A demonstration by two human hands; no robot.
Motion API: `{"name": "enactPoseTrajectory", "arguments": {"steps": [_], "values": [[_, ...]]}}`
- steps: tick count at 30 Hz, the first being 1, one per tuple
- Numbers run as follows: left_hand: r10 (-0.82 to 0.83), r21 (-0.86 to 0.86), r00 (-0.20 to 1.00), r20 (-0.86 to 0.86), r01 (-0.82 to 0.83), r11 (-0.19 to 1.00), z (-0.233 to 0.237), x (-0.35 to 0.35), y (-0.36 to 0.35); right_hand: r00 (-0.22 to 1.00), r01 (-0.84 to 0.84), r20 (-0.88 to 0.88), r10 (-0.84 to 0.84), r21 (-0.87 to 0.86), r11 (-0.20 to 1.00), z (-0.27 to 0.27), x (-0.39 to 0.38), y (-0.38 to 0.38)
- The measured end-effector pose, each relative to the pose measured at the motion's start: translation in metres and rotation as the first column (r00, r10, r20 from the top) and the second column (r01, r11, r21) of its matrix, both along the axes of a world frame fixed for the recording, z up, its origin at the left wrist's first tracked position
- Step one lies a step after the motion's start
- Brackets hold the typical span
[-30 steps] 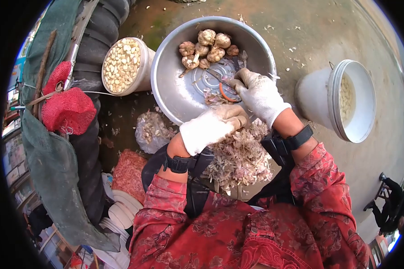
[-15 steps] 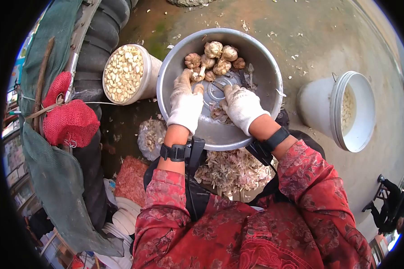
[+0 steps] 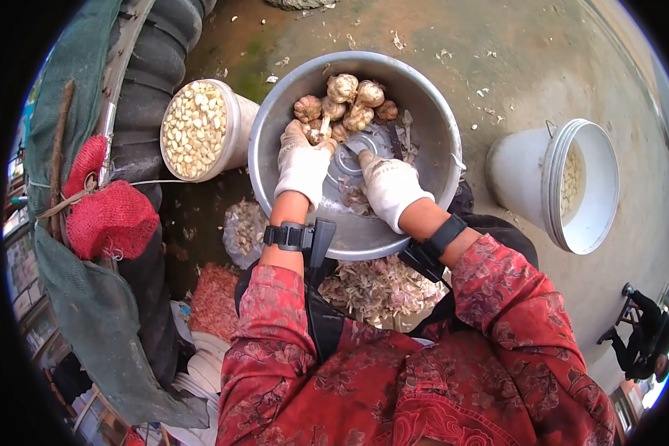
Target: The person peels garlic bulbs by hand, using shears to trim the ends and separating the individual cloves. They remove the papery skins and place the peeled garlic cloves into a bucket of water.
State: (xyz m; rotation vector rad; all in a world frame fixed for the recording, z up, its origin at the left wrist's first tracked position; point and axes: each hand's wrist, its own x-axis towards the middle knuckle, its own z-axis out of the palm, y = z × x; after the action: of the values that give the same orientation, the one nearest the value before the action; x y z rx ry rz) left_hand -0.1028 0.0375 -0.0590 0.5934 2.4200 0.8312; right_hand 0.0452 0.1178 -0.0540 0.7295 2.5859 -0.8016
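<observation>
Head view: left hand [image 3: 302,165] grips garlic bulb [image 3: 316,134] in bowl [image 3: 428,141]; right hand [image 3: 389,186] grip unclear. Bulb likely light, papery; hold round body.

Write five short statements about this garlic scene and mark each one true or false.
1. The left hand and right hand both wear white gloves. True.
2. The garlic bulbs lie in the metal bowl. True.
3. The left bucket is empty. False: it is filled with peeled cloves.
4. The right bucket stands upright. False: it lies tipped on its side.
5. A pile of garlic skins lies beside the bowl, on the person's side. True.
</observation>
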Motion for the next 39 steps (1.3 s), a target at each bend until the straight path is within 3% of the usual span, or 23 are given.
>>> {"name": "enactPoseTrajectory", "arguments": {"steps": [2,8,12,16,18,19,20,23,25,26,28,30,33,36,38,39], "values": [[-0.003,-0.034,0.993,-0.12,-0.001,0.999,-0.014,-0.002,-0.002,0.999,0.044,0.023,-0.042,-0.092,0.995,0.001,0.002,0.001],[0.042,-0.108,0.998,-0.053,-0.048,0.993,-0.014,0.001,-0.001,0.991,0.096,0.11,-0.076,-0.186,0.978,0.033,0.008,0.016],[0.032,-0.139,0.999,-0.009,-0.033,0.99,-0.011,0.003,-0.002,0.991,0.126,-0.015,-0.133,-0.225,0.966,0.042,0.016,0.03],[0.002,-0.278,0.994,0.105,0.027,0.96,-0.004,0.015,-0.005,0.948,0.284,-0.03,-0.317,-0.367,0.886,0.059,0.02,0.044],[-0.011,-0.309,0.989,0.146,0.057,0.949,-0.006,0.021,-0.008,0.862,0.452,0.057,-0.503,-0.534,0.714,0.074,0.022,0.047],[-0.035,-0.267,0.98,0.196,0.087,0.96,-0.011,0.026,-0.013,0.815,0.421,-0.142,-0.562,-0.521,0.742,0.059,0.026,0.042],[-0.06,-0.223,0.968,0.245,0.116,0.968,-0.013,0.032,-0.016,0.815,0.42,-0.144,-0.562,-0.523,0.742,0.061,0.026,0.041],[-0.058,-0.144,0.903,0.425,0.131,0.981,-0.008,0.046,-0.017,0.695,0.477,-0.045,-0.718,-0.718,0.507,0.059,0.029,0.04],[-0.057,-0.04,0.793,0.606,0.103,0.994,0.007,0.052,-0.018,0.706,0.473,-0.063,-0.706,-0.7,0.535,0.06,0.034,0.042],[-0.059,-0.039,0.794,0.605,0.103,0.994,0.018,0.055,-0.019,0.717,0.468,-0.08,-0.692,-0.68,0.564,0.061,0.035,0.041],[-0.116,0.202,0.626,0.771,-0.068,0.977,0.046,0.06,-0.019,0.701,0.486,-0.089,-0.707,-0.667,0.565,0.06,0.038,0.037],[-0.173,0.236,0.574,0.801,-0.036,0.971,0.059,0.06,-0.021,0.684,0.504,-0.098,-0.723,-0.653,0.565,0.064,0.04,0.033],[-0.259,0.387,0.444,0.858,-0.226,0.894,0.066,0.064,-0.027,0.639,0.548,-0.044,-0.768,-0.674,0.495,0.07,0.042,0.026],[-0.261,0.457,0.532,0.806,-0.277,0.845,0.078,0.074,-0.027,0.67,0.456,-0.175,-0.721,-0.67,0.586,0.071,0.045,0.021],[-0.268,0.442,0.545,0.794,-0.215,0.871,0.078,0.074,-0.03,0.67,0.478,-0.035,-0.742,-0.744,0.467,0.081,0.048,0.022],[-0.275,0.422,0.558,0.783,-0.153,0.893,0.078,0.073,-0.032,0.669,0.478,-0.036,-0.742,-0.743,0.468,0.085,0.049,0.022]]}}
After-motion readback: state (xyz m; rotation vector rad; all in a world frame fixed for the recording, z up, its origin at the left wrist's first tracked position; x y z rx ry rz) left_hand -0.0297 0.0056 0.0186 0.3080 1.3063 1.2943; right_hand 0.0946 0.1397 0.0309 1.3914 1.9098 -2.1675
